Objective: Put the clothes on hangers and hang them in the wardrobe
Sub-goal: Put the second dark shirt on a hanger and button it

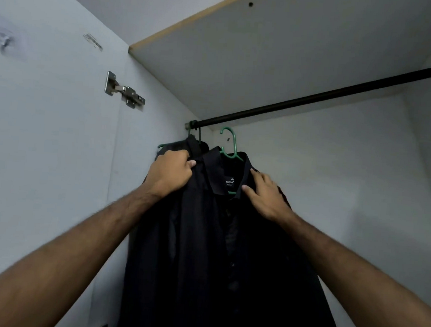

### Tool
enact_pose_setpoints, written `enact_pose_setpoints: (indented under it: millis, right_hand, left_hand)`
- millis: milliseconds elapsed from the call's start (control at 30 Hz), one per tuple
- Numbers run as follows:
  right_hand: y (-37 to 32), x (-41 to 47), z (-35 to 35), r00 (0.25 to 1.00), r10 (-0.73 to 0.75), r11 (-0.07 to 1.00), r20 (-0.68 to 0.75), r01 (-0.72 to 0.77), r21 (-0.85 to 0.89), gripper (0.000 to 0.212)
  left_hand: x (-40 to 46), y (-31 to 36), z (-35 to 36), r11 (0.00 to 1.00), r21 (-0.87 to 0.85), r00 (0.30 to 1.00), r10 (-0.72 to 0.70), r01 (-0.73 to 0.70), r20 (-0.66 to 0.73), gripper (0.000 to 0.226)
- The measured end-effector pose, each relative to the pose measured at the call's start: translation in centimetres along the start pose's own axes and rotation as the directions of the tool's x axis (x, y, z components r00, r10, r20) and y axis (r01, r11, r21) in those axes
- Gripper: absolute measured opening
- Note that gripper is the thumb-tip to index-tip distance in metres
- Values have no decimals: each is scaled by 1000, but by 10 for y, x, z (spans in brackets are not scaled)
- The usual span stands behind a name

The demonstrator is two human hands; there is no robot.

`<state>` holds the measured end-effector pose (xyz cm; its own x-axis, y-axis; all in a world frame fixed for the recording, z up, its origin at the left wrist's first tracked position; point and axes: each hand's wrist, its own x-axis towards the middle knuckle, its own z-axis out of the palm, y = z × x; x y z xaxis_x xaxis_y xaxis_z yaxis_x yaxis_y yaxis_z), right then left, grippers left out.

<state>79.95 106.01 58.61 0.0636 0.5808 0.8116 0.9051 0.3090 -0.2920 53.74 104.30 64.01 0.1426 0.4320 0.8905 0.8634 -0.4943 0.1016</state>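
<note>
I'm looking up into the wardrobe, both arms raised at frame center. My left hand (171, 171) is fisted tight on the left shoulder/collar of the dark shirt (202, 252); my right hand (266, 193) pinches the right collar side, thumb and fingers curled onto the fabric. The shirt sits on a green hanger (232, 145) whose hook is just under the black rail (317, 96), right of center. I can't tell if the hook is over the rail or just short of it; it looks not yet seated. A second green hanger (195, 130) with another dark garment (196, 146) is already hooked on at the rail's far left end, touching the shirt I'm holding. Risks, as I judge them: the hook misses the rail and the whole thing drops when I let go. The collar could slide off the hanger arm because I'm pulling on cloth, not on the hanger. The new hook could tangle with its neighbour since they're crowded together. Room: the left is tight, with the wardrobe side wall (147, 132) and a door hinge (124, 91) at upper left, so I'd avoid swinging that way. The shelf underside (269, 51) sits close above the rail, leaving little lift clearance. Most of the rail running to the upper right is bare, so there's plenty of space to hang or slide that way.
</note>
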Motion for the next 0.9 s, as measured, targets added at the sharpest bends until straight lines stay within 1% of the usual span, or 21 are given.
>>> enact_pose_setpoints:
  millis: [167, 333, 433, 500, 600, 667, 800, 900]
  right_hand:
    - [4, 73, 54, 999, 31, 973, 29, -37, 230, 83]
    - [15, 131, 105, 993, 72, 944, 90, -97, 316, 93]
    - [23, 158, 135, 990, 71, 927, 121, -110, 357, 93]
    - [26, 175, 150, 989, 45, 916, 141, -98, 390, 94]
    - [22, 202, 161, 993, -30, 900, 112, -22, 435, 93]
    - [16, 218, 163, 992, -65, 888, 106, 9, 459, 93]
    - [4, 241, 162, 988, -117, 864, 97, 53, 500, 92]
    - [4, 244, 163, 983, -166, 848, 82, 100, 520, 90]
  left_hand:
    - [80, -14, 35, 1000, 13, 999, -18, 17, 31, 29]
    - [132, -11, 75, 993, 111, 998, 38, -42, 43, 30]
    - [148, -11, 95, 982, 185, 999, 21, -30, 50, 32]
    - [155, -16, 106, 975, 220, 1000, -10, 5, 23, 32]
    - [173, -24, 106, 962, 262, 996, -60, 76, -70, 33]
    - [184, -24, 102, 959, 263, 991, -81, 107, -107, 33]
    - [196, -18, 98, 950, 294, 987, -68, 110, -149, 30]
    - [196, -21, 91, 933, 336, 989, -93, 125, -111, 29]
